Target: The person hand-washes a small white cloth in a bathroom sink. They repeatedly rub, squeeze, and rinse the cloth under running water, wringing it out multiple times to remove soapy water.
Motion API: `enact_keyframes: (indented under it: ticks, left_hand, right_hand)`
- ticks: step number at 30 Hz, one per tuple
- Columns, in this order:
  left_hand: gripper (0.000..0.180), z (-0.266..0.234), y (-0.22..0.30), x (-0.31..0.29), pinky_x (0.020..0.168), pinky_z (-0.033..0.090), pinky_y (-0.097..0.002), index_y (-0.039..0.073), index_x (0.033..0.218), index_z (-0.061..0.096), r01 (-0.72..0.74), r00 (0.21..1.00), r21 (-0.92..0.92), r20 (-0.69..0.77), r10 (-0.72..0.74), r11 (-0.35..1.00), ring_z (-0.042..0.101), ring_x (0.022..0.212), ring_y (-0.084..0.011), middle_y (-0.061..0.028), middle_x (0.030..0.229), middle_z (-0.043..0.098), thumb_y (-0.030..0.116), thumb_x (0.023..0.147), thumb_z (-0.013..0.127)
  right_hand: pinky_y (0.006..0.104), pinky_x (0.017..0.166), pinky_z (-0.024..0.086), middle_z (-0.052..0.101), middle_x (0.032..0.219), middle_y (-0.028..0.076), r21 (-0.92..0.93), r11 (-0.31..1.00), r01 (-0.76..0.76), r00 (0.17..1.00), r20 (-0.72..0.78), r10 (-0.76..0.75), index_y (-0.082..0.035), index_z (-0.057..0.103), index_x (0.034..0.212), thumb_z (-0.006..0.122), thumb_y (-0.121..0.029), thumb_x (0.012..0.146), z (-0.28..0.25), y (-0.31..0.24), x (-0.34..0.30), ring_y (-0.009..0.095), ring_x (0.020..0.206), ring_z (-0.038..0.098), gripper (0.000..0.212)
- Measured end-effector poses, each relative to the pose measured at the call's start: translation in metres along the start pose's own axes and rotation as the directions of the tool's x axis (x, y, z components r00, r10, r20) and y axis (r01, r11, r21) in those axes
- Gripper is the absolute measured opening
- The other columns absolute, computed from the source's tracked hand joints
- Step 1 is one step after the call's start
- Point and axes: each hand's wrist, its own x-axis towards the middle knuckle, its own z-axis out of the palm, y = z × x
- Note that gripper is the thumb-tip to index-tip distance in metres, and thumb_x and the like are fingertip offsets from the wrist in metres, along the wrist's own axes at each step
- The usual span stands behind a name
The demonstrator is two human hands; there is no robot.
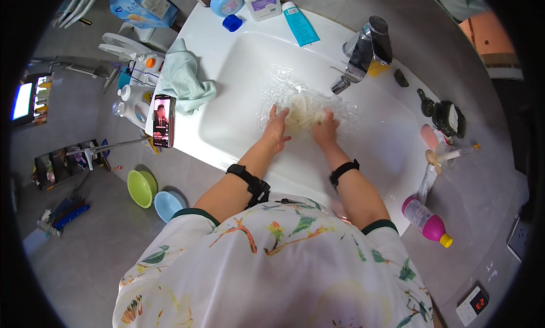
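A pale cream cloth (304, 110) lies bunched in the rippling water of the white sink (233, 101). My left hand (277, 129) is at the cloth's left edge, fingers spread and thumb apart, gripping nothing. On the other side, my right hand (325, 130) has its fingers bent at the cloth's right edge and seems to pinch it; water partly hides the fingertips. Above and to the right of the hands, the chrome faucet (363, 55) points its spout toward the water. Dark bands circle both my forearms.
A light green towel (184, 78) and a phone (163, 121) rest at the sink's left edge. Bottles and a teal tube (301, 24) line the back rim. To the right are a brush (445, 156) and a pink bottle (427, 221). Green (142, 188) and blue (170, 205) basins sit lower left.
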Motion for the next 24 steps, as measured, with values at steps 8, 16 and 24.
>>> enact_keyframes:
  ticks: [8, 16, 24]
  left_hand:
    - [0.034, 0.002, 0.028, 0.019, 0.072, 0.053, -0.0390, 0.011, 0.107, 0.055, 0.352, 0.887, -0.457, 0.442, -0.136, 0.817, 0.062, 0.078, -0.0269, -0.0100, 0.091, 0.064, 0.039, 0.088, 0.058]
    - [0.023, 0.021, 0.023, 0.000, 0.065, 0.051, -0.0363, 0.010, 0.098, 0.056, 0.208, 0.887, -0.484, 0.460, 0.045, 0.850, 0.060, 0.075, -0.0228, -0.0071, 0.085, 0.061, 0.031, 0.093, 0.050]
    - [0.037, 0.020, 0.029, -0.039, 0.079, 0.045, -0.0292, 0.006, 0.113, 0.054, -0.179, 0.982, 0.210, 0.100, 0.161, 0.961, 0.056, 0.088, -0.0148, -0.0067, 0.099, 0.059, 0.038, 0.094, 0.047]
  right_hand:
    - [0.0413, 0.068, 0.051, 0.047, 0.121, 0.021, 0.632, 0.773, -0.063, 0.944, 0.289, -0.159, -0.007, 0.031, 0.139, 0.056, -0.022, 0.082, -0.088, -0.118, -0.090, 0.034, 0.099, 0.055, 0.064]
    - [0.0456, 0.078, 0.049, 0.059, 0.093, 0.014, 0.154, 0.833, 0.531, 0.843, -0.189, -0.503, -0.008, 0.057, 0.114, 0.065, -0.029, 0.079, -0.064, -0.120, -0.075, 0.036, 0.089, 0.057, 0.042]
    - [0.0329, 0.056, 0.049, 0.058, 0.062, 0.003, 0.396, 0.513, -0.761, 0.428, 0.902, -0.061, -0.010, 0.062, 0.080, 0.055, -0.050, 0.088, -0.086, -0.081, 0.018, 0.018, 0.065, 0.061, 0.041]
